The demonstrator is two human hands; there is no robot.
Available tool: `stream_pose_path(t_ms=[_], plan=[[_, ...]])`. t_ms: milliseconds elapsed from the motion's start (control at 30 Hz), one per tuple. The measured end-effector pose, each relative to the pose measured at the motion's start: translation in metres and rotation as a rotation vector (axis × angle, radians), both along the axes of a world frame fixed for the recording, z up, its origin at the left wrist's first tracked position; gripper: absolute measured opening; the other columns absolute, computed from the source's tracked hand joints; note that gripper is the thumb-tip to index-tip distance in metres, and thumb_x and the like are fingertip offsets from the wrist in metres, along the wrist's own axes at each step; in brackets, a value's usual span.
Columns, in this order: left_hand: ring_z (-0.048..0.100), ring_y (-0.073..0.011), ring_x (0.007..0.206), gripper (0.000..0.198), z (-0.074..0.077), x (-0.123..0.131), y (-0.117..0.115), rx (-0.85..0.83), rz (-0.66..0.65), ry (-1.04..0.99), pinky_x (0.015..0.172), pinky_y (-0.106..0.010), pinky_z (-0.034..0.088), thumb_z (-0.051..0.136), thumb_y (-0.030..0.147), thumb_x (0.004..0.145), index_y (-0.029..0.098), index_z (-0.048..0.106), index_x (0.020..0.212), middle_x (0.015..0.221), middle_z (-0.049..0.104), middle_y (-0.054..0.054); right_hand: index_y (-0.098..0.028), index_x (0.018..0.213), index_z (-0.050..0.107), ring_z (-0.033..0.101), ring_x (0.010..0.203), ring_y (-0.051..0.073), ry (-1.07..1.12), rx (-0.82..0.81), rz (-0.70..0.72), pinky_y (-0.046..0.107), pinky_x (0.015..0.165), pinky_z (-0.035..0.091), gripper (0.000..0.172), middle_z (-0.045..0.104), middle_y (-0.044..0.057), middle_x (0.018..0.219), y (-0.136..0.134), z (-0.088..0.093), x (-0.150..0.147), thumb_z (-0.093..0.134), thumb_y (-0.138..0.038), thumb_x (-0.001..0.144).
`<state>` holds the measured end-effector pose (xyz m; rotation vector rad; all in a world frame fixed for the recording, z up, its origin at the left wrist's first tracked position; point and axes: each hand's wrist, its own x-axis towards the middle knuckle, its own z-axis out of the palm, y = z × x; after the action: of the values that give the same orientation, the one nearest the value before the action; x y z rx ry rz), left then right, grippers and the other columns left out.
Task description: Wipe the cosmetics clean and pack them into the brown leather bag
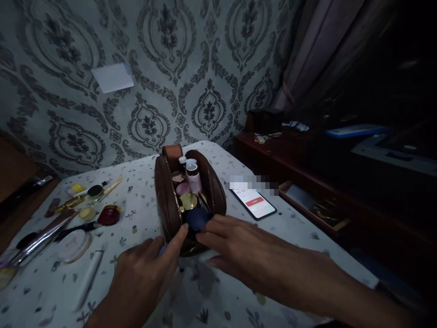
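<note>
A brown quilted cosmetic bag (167,196) stands open on a table covered with a white floral cloth (218,291). Inside it are small bottles (193,175), a gold-lidded jar (188,201) and a dark blue round sponge (197,219) at the near end. My left hand (145,269) touches the bag's near left edge with the index finger stretched out. My right hand (235,243) rests at the bag's near right end, its fingers extended, fingertips touching the blue sponge.
Cosmetics lie on the left: a red jar (109,214), a round compact (73,246), brushes (41,237), a white tube (89,275). A lit phone (254,202) lies right of the bag. A dark wooden cabinet (307,182) stands at right, patterned wallpaper behind.
</note>
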<state>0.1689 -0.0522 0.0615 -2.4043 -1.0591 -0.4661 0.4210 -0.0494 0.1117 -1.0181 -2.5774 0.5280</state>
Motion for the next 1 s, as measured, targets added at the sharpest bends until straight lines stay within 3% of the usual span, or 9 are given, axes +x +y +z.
stream_pose_path(t_ms=[133,333,467,733,833,900,1000], plan=[[0.06,-0.0109,0.049,0.046,-0.001,0.001,0.001,-0.046,-0.073,-0.063,0.045,-0.02,0.043,0.039,0.022,0.099,0.021,0.042,0.145,0.064,0.06,0.003,-0.024,0.135,0.054,0.056,0.126,0.022,0.012,0.055,-0.025,0.037,0.103,0.051,0.041,0.06,0.008,0.131,-0.008,-0.014,0.002,0.056,-0.019,0.094],[0.071,-0.0149,0.07,0.043,-0.019,-0.017,0.004,-0.005,-0.208,-0.271,0.063,-0.023,0.056,0.05,0.018,0.096,0.01,0.041,0.137,0.086,0.074,-0.007,-0.025,0.129,0.059,0.065,0.116,0.024,0.29,0.328,-0.136,0.037,0.093,0.059,0.035,0.065,0.011,0.127,-0.008,-0.035,-0.015,0.052,-0.02,0.095],[0.073,-0.0176,0.071,0.031,-0.038,-0.048,0.002,0.011,-0.089,-0.235,0.062,-0.026,0.057,0.048,0.019,0.096,0.011,0.047,0.126,0.087,0.075,-0.009,-0.026,0.124,0.061,0.067,0.112,0.023,0.386,0.445,-0.107,0.035,0.092,0.06,0.034,0.067,0.011,0.123,-0.01,-0.043,-0.025,0.055,-0.014,0.092],[0.072,-0.0178,0.075,0.023,-0.061,-0.132,-0.004,-0.07,0.126,-0.08,0.062,-0.026,0.055,0.039,0.022,0.099,0.015,0.056,0.112,0.09,0.074,-0.009,-0.024,0.115,0.063,0.071,0.1,0.021,0.375,0.49,0.039,0.031,0.084,0.062,0.029,0.072,0.01,0.11,-0.02,-0.03,-0.049,0.054,-0.01,0.091],[0.068,-0.0176,0.071,0.02,-0.054,-0.174,-0.001,-0.109,0.224,0.046,0.062,-0.026,0.052,0.041,0.019,0.096,0.017,0.061,0.1,0.08,0.07,-0.006,-0.021,0.109,0.064,0.072,0.094,0.019,0.353,0.44,0.111,0.028,0.081,0.062,0.024,0.073,0.009,0.102,-0.02,-0.033,-0.064,0.053,-0.009,0.092],[0.068,-0.0196,0.076,0.021,-0.044,-0.199,0.0,-0.154,0.357,0.111,0.064,-0.028,0.051,0.041,0.016,0.095,0.018,0.062,0.099,0.084,0.071,-0.007,-0.02,0.105,0.064,0.071,0.089,0.018,0.354,0.388,0.146,0.027,0.077,0.061,0.022,0.073,0.009,0.098,-0.021,-0.038,-0.077,0.051,-0.009,0.092],[0.068,-0.0216,0.081,0.023,-0.025,-0.218,0.005,-0.175,0.539,0.03,0.066,-0.029,0.049,0.041,0.023,0.097,0.018,0.064,0.098,0.089,0.072,-0.009,-0.02,0.098,0.065,0.07,0.085,0.018,0.35,0.234,0.179,0.028,0.073,0.058,0.021,0.072,0.009,0.094,-0.021,-0.046,-0.1,0.048,-0.009,0.093]])
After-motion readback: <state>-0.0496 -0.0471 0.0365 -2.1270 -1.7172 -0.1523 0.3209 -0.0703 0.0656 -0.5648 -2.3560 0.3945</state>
